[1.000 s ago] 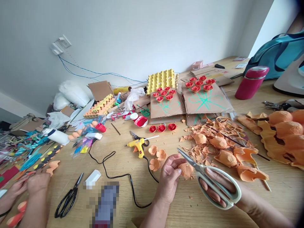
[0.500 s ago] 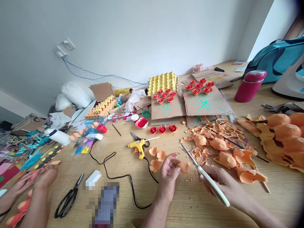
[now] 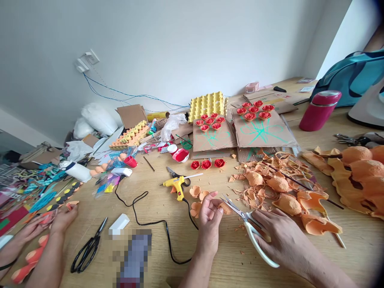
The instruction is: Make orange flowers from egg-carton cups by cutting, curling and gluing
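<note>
My left hand (image 3: 209, 224) pinches a small orange egg-carton cup (image 3: 226, 208) between thumb and fingers. In my right hand (image 3: 279, 236) is a pair of white-handled scissors (image 3: 246, 219), their blades parted and reaching to the cup's upper edge. Just beyond my left hand lie several orange petal-edged cups (image 3: 195, 191), partly hidden by the fingers. To the right of the scissors spreads a heap of orange carton scraps (image 3: 282, 184) and torn cups.
A yellow glue gun (image 3: 177, 186) trails its black cord (image 3: 166, 234) over the table. Black scissors (image 3: 89, 250) lie left. Red carton roses (image 3: 206, 164) sit before cardboard panels (image 3: 264, 134). A magenta flask (image 3: 320, 111) stands right. Another person's hands (image 3: 64, 218) work at far left.
My right hand has turned the scissors and brought their blades over to the cup, opening them. My left hand still holds the cup, now turned slightly. The view has shifted a little.
</note>
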Tool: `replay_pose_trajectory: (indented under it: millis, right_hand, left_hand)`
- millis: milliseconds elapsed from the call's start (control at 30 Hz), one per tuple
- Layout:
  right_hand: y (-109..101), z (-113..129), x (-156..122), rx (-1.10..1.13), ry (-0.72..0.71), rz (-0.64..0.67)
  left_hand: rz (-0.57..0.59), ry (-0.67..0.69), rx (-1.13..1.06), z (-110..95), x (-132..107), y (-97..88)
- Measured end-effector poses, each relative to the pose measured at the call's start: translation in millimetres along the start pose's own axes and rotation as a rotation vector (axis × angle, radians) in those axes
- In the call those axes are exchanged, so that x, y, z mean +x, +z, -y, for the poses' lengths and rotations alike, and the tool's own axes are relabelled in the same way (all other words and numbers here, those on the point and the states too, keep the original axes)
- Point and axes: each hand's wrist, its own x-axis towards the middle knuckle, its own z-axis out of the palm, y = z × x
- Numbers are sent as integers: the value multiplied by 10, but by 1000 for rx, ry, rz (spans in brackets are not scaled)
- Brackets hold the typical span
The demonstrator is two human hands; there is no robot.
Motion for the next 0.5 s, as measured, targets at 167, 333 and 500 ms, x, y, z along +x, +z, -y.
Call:
replay_pose_trajectory:
  millis: [167, 333, 500]
  right_hand:
    - [33, -17, -10, 8, -17, -29]
    - [73, -30, -11, 15, -30, -52]
    - [70, -7, -5, 27, -43, -57]
  left_hand:
    - [28, -29, 10, 52, -11, -13]
    - [68, -45, 3, 79, -12, -11]
    - [51, -50, -1, 49, -22, 4]
